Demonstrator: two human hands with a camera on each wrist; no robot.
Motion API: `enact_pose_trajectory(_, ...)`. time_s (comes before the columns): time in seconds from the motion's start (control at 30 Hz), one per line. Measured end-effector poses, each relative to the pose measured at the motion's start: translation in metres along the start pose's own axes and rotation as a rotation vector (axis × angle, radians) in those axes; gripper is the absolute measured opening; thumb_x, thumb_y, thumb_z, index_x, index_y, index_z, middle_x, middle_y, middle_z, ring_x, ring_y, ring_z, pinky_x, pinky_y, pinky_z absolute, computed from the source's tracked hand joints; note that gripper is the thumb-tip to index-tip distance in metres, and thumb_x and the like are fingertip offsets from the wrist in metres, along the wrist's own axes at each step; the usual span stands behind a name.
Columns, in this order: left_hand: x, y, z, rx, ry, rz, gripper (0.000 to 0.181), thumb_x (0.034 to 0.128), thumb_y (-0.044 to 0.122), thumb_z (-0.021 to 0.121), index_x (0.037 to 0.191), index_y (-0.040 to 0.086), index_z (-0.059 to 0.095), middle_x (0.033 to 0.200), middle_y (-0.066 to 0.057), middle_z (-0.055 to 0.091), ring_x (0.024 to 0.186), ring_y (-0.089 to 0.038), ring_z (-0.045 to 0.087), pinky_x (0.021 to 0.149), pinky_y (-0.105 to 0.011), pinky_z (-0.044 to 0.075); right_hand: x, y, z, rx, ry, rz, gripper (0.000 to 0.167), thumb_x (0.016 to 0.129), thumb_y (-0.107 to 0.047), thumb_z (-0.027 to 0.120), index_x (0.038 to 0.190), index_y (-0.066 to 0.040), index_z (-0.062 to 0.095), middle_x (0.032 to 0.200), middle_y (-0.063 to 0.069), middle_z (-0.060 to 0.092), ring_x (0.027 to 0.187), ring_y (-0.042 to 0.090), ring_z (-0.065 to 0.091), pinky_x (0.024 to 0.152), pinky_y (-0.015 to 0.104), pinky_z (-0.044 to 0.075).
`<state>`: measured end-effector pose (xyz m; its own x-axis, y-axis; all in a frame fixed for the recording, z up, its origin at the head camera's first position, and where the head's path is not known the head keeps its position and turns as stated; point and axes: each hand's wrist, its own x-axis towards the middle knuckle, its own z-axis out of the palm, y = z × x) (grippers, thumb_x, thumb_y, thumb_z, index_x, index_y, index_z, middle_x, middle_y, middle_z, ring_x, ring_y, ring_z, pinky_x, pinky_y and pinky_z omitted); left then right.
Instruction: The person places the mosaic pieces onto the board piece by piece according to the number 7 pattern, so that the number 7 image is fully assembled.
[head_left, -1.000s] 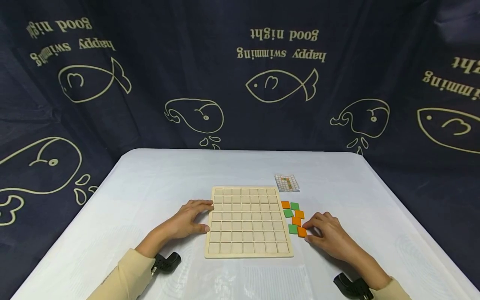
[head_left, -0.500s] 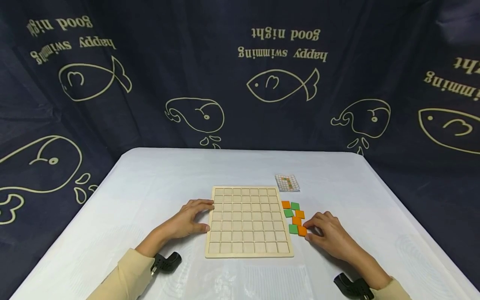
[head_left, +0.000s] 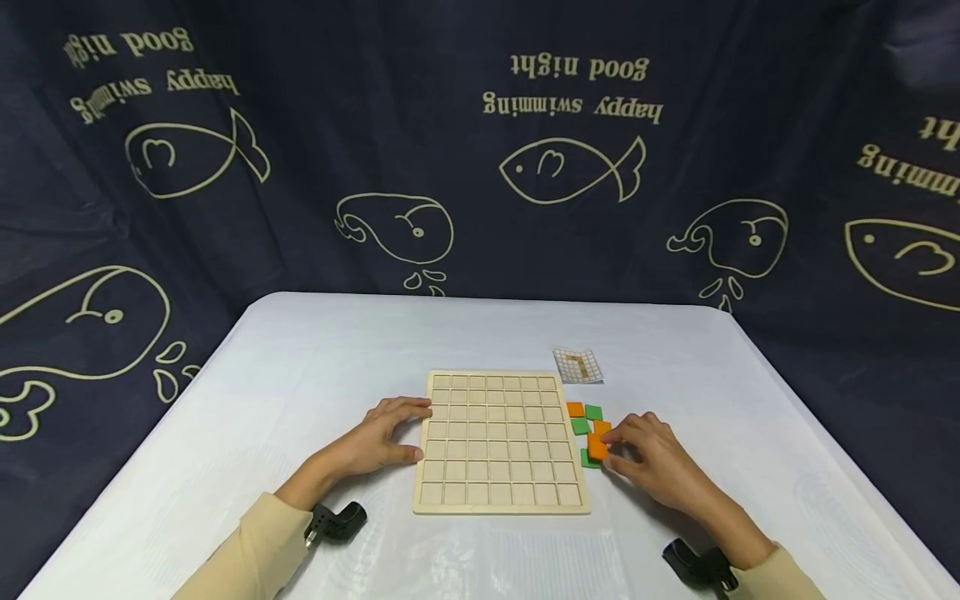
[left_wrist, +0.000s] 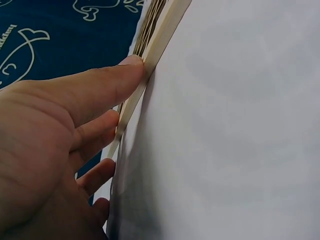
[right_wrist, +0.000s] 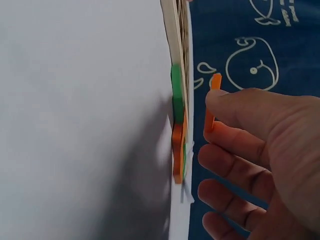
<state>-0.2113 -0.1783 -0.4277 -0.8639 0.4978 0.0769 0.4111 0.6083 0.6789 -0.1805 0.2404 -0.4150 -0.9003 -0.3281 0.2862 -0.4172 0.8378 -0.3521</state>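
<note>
Between thumb and index finger, my right hand pinches an orange square tile. The right wrist view shows that tile held up off the white table. Below and behind it lie the other tiles: a green tile, partly covered, an orange tile, and further green and orange ones beside the board. My left hand rests at the left side of a wooden grid board, thumb and fingertips touching its edge with the fingers spread. Every cell of the board shows bare wood.
A small pattern card lies beyond the tiles, past the board's far right corner, with an orange and green figure printed on a grid. Behind the white table hangs a dark blue cloth with fish and whale drawings.
My right hand has picked up the nearest orange tile and moved it slightly up and left, over the other tiles. The left hand stays at the board's edge.
</note>
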Motion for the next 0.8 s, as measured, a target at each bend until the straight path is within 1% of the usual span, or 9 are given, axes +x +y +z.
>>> enact_pose_trajectory(0.3, 0.001, -0.002, 0.000, -0.002, 0.010, 0.003, 0.058, 0.0796, 0.026, 0.073, 0.132, 0.012, 0.052, 0.149, -0.002, 0.039, 0.139, -0.032, 0.026, 0.109, -0.060, 0.020, 0.018, -0.012, 0.001, 0.029, 0.007, -0.071, 0.019, 0.076, -0.017, 0.077, 0.094, -0.017, 0.071, 0.088, -0.009, 0.060, 0.082, 0.008, 0.041, 0.074, 0.029, 0.033)
enact_pose_trajectory(0.43, 0.001, -0.002, 0.000, -0.008, 0.009, 0.003, 0.058, 0.0796, 0.027, 0.073, 0.132, 0.013, 0.052, 0.149, -0.002, 0.039, 0.139, -0.032, 0.026, 0.109, -0.060, 0.019, 0.027, -0.017, 0.003, 0.046, 0.017, -0.110, 0.018, 0.077, -0.017, 0.076, 0.094, -0.016, 0.070, 0.088, -0.006, 0.061, 0.079, 0.010, 0.041, 0.073, 0.027, 0.031)
enact_pose_trajectory(0.5, 0.001, -0.002, 0.001, -0.011, 0.009, 0.003, 0.058, 0.0796, 0.027, 0.073, 0.132, 0.013, 0.052, 0.149, -0.002, 0.038, 0.139, -0.032, 0.026, 0.109, -0.060, 0.019, 0.031, -0.019, 0.005, 0.055, 0.018, -0.124, 0.018, 0.077, -0.017, 0.076, 0.094, -0.014, 0.071, 0.088, -0.003, 0.062, 0.078, 0.011, 0.041, 0.073, 0.027, 0.032)
enact_pose_trajectory(0.57, 0.001, -0.002, 0.001, -0.011, 0.009, 0.004, 0.059, 0.0795, 0.027, 0.073, 0.132, 0.013, 0.052, 0.149, -0.002, 0.039, 0.139, -0.032, 0.026, 0.109, -0.059, 0.019, 0.036, -0.023, 0.007, 0.062, 0.011, -0.127, 0.018, 0.078, -0.016, 0.075, 0.095, -0.013, 0.071, 0.089, -0.002, 0.062, 0.080, 0.012, 0.043, 0.077, 0.031, 0.035)
enact_pose_trajectory(0.63, 0.001, -0.002, 0.001, -0.010, 0.010, 0.004, 0.058, 0.0794, 0.027, 0.074, 0.132, 0.013, 0.052, 0.149, -0.002, 0.039, 0.139, -0.031, 0.026, 0.109, -0.059, 0.019, 0.041, -0.027, 0.010, 0.065, 0.003, -0.121, 0.018, 0.079, -0.017, 0.074, 0.097, -0.013, 0.071, 0.090, -0.003, 0.063, 0.082, 0.012, 0.045, 0.085, 0.039, 0.039)
enact_pose_trajectory(0.67, 0.001, -0.002, 0.001, -0.006, 0.010, 0.005, 0.058, 0.0794, 0.027, 0.074, 0.132, 0.013, 0.052, 0.149, -0.002, 0.039, 0.139, -0.032, 0.026, 0.109, -0.059, 0.019, 0.044, -0.029, 0.011, 0.068, 0.002, -0.119, 0.019, 0.079, -0.017, 0.074, 0.097, -0.013, 0.071, 0.092, -0.003, 0.063, 0.085, 0.012, 0.046, 0.091, 0.044, 0.039)
enact_pose_trajectory(0.73, 0.001, -0.003, 0.001, -0.006, 0.010, 0.005, 0.058, 0.0794, 0.027, 0.074, 0.132, 0.013, 0.052, 0.148, -0.002, 0.039, 0.139, -0.031, 0.026, 0.109, -0.058, 0.019, 0.049, -0.033, 0.014, 0.072, -0.003, -0.119, 0.018, 0.080, -0.017, 0.073, 0.098, -0.013, 0.071, 0.093, -0.003, 0.063, 0.087, 0.014, 0.048, 0.094, 0.051, 0.038)
enact_pose_trajectory(0.77, 0.001, -0.003, 0.001, -0.005, 0.010, 0.005, 0.058, 0.0794, 0.026, 0.074, 0.132, 0.013, 0.052, 0.148, -0.002, 0.039, 0.139, -0.031, 0.027, 0.109, -0.058, 0.019, 0.051, -0.035, 0.015, 0.069, -0.002, -0.123, 0.019, 0.080, -0.017, 0.072, 0.099, -0.013, 0.071, 0.095, -0.002, 0.063, 0.089, 0.016, 0.051, 0.098, 0.055, 0.036)
enact_pose_trajectory(0.8, 0.001, -0.003, 0.001, -0.003, 0.010, 0.004, 0.058, 0.0795, 0.026, 0.073, 0.132, 0.013, 0.052, 0.149, -0.002, 0.039, 0.139, -0.031, 0.026, 0.109, -0.058, 0.019, 0.053, -0.037, 0.016, 0.072, -0.001, -0.127, 0.019, 0.081, -0.017, 0.072, 0.099, -0.012, 0.070, 0.095, -0.002, 0.064, 0.090, 0.018, 0.052, 0.100, 0.056, 0.034)
